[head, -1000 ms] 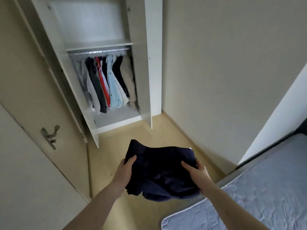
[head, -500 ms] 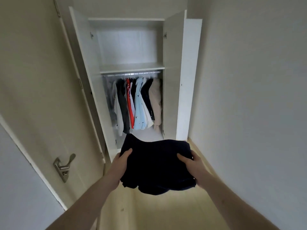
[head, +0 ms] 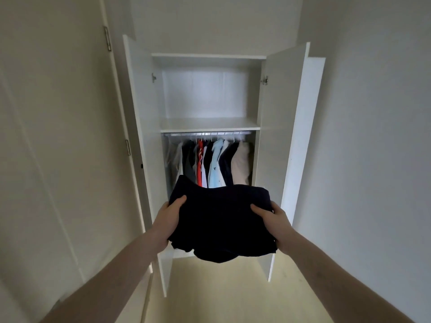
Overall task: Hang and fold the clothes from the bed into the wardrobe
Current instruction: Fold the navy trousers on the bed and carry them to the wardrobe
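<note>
I hold the folded dark garment (head: 221,220) level before the open wardrobe (head: 282,127). My left hand (head: 169,221) grips its 9 o'clock edge, my right hand (head: 272,223) its 3 o'clock edge. It looks soft and light; its lower layers sag, so support from beneath.

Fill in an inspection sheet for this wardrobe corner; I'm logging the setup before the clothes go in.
Surface: pale floor, bare where seen.
Job's things: folded dark garment held in front of the open wardrobe; hanging clothes on the rail; shelf above shows nothing on it.
Clutter: nothing seen.
Grippers: left hand and right hand grip the garment's sides.
Cables: nothing seen.
Surroundings: room door at left, plain wall at right.
</note>
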Tool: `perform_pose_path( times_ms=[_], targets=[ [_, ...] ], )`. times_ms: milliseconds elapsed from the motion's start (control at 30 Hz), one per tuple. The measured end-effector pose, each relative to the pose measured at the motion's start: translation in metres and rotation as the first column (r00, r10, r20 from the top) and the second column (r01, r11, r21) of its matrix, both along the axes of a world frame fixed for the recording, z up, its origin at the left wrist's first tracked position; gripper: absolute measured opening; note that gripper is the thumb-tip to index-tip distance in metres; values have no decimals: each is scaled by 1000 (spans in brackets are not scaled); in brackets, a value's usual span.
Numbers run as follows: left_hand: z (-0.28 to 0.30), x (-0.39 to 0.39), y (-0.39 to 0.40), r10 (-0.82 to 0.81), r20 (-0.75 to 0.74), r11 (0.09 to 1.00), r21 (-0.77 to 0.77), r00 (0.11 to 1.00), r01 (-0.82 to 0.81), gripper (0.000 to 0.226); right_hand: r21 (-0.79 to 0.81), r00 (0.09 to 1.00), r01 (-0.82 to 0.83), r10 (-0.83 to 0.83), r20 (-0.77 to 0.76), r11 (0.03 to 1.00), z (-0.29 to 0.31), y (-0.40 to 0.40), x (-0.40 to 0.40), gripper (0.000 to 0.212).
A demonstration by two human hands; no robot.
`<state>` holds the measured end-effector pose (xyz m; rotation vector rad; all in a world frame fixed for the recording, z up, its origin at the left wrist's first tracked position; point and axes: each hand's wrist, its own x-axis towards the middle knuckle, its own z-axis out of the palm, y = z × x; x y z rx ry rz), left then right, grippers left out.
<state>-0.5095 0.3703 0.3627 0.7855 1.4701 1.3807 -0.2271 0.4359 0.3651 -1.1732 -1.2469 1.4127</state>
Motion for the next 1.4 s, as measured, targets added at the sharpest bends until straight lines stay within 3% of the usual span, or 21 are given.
perform_pose_path(
  times_ms=[133, 367, 500, 633, 933, 1067, 1167, 1400],
  targets=[
    [26, -47, 78, 11, 15, 999, 47, 1000, -11, 56, 48, 1000, -7, 7, -3, 999, 25, 77, -50, 41],
    [55, -99, 195, 35, 51, 995, 92, 998, -39, 60, 134, 1000, 1, -4, 22, 991, 67, 203, -105, 42],
    [74, -119, 261, 53, 60, 992, 109, 997, -59, 44, 139, 1000, -15, 17, -13, 990, 79, 280, -131, 43],
    [83, -135, 340, 86, 43, 987, 136, 995, -91, 49, 147, 999, -32, 38, -38, 989, 80, 368, -155, 46],
    [106, -169, 496, 167, 91, 973, 145, 982, -179, 39, 150, 991, -124, 131, -37, 981, 109, 548, -202, 48],
    [122, -196, 544, 213, 53, 968, 125, 976, -218, 32, 155, 981, -172, 183, -58, 973, 121, 601, -232, 37],
    [132, -220, 581, 243, 27, 962, 120, 970, -244, 40, 167, 978, -189, 200, -53, 968, 131, 641, -254, 41],
    [158, -277, 672, 246, -16, 964, 110, 969, -243, 37, 169, 973, -215, 225, -47, 962, 144, 741, -319, 50]
  ],
)
